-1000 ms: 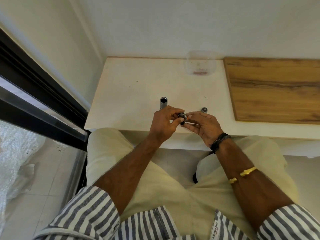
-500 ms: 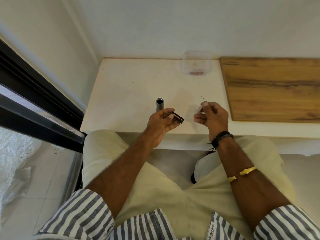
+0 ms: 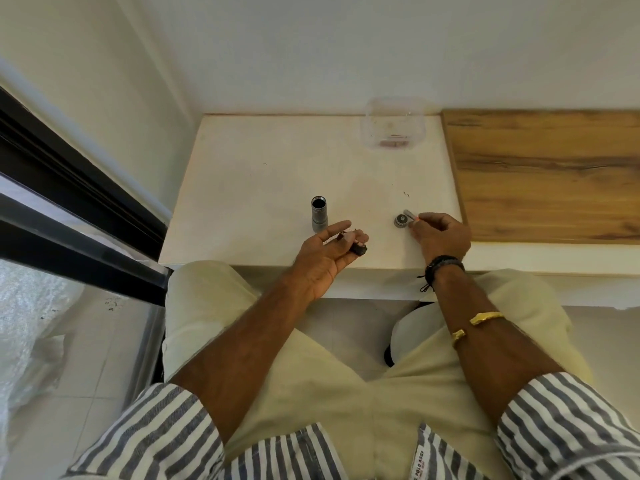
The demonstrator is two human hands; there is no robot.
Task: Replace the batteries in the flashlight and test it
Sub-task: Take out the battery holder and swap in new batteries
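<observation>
Left hand point(image 3: 322, 261) holds a dark cartridge point(image 3: 359, 250), right hand point(image 3: 443, 235) pinches a battery point(image 3: 409, 214)

A white table point(image 3: 277, 161) stands against a pale wall point(image 3: 346, 46) at centre frame. A wooden board point(image 3: 547, 174) lies at the table's right. A clear plastic container point(image 3: 420, 123) sits at the table's far edge, just beside the board. At left, a black window frame point(image 3: 69, 188) runs diagonally above crumpled plastic sheeting point(image 3: 27, 323) on a tiled floor point(image 3: 97, 358).
</observation>
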